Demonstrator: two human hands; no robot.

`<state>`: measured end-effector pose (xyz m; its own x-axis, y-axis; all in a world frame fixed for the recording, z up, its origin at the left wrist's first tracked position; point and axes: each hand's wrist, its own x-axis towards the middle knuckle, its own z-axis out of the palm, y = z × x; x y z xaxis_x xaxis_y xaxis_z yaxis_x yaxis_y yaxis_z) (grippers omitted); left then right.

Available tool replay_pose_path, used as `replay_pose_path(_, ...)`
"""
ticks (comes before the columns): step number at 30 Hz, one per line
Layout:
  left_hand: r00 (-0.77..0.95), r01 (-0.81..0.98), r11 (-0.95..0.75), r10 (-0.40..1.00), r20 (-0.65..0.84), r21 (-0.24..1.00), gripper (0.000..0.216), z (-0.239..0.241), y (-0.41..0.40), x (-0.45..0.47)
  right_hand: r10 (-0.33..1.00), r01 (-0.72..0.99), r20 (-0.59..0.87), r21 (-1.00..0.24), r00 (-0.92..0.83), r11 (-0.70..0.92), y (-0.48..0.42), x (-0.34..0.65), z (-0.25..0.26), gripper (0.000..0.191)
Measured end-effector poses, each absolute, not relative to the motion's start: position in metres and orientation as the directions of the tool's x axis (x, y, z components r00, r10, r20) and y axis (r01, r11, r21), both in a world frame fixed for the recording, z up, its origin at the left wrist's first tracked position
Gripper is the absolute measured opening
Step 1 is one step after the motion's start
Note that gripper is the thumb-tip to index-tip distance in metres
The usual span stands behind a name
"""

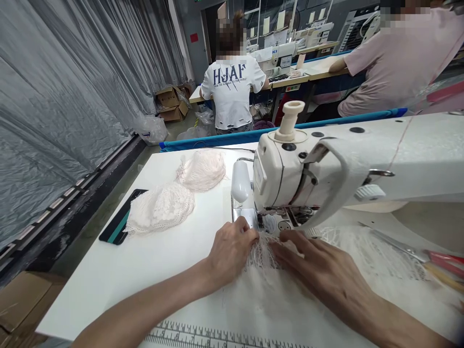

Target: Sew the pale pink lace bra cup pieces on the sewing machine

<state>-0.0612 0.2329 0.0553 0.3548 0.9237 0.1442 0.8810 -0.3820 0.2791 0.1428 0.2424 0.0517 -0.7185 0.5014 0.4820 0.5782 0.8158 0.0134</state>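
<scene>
Along the left edge of the white sewing table (145, 270), a flat black-and-teal tray (118, 224) is overhanging slightly. Just beside it two heaps of white lace cups (161, 208) are lying toward the far left corner. The table's near-left part is lying bare, giving the forearm open room. A printed ruler strip (203, 333) is running along the near edge.

The left hand (230, 251) is reaching in from the near edge, wrist low and knuckles up. Its fingers are curling in tightly, bunching the left border of the white open-mesh lace fabric (264, 263). This fabric is spreading over the middle of the table, from the needle plate toward the near edge.

The right hand (319, 270) is lying on the fabric palm down, fingers stretched out almost straight and gripping nothing. Its tips are pointing at the presser foot, close to the left hand.

The white industrial sewing machine (344, 164) is looming over both hands, leaving only a tight gap. Its head is hiding the needle, and the left fingertips are tucking out of sight.

Red-handled scissors (442, 261) are lying near the right edge, partly cut off. Beyond the far edge, a person in a white printed T-shirt (232, 92) and a person in a pink shirt (395, 63) are sitting at other benches.
</scene>
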Motion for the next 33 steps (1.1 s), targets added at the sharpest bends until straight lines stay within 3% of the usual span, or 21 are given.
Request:
replay_pose_path(4, 0.382, 0.868, -0.434, 0.894, 0.235, 0.241, 0.016, 0.059, 0.231, -0.061, 0.365, 0.438, 0.535, 0.01, -0.762, 0.899, 0.241, 0.14, 0.056, 0.027)
replay_pose_path(9, 0.503, 0.82, -0.56, 0.804, 0.317, 0.118, 0.018, 0.066, 0.236, -0.062, 0.399, 0.46, 0.542, -0.025, -0.74, 0.887, 0.247, 0.138, 0.059, 0.027)
replay_pose_path(13, 0.561, 0.778, -0.616, 0.771, 0.302, 0.127, 0.011, 0.064, 0.246, -0.066, 0.415, 0.477, 0.5, -0.003, -0.76, 0.879, 0.258, 0.142, 0.052, 0.03)
replay_pose_path(25, 0.528, 0.803, -0.585, 0.787, 0.32, 0.115, 0.014, 0.059, 0.257, -0.068, 0.417, 0.51, 0.502, 0.059, -0.758, 0.858, 0.268, 0.15, 0.041, 0.045)
replay_pose_path(30, 0.61, 0.758, -0.651, 0.726, 0.317, 0.033, 0.017, 0.064, 0.237, -0.068, 0.416, 0.417, 0.441, -0.1, -0.795, 0.903, 0.252, 0.149, 0.054, 0.029)
replay_pose_path(33, 0.677, 0.673, -0.728, 0.676, 0.291, 0.127, 0.025, 0.067, 0.216, -0.068, 0.359, 0.303, 0.445, -0.195, -0.821, 0.933, 0.241, 0.148, 0.058, 0.048)
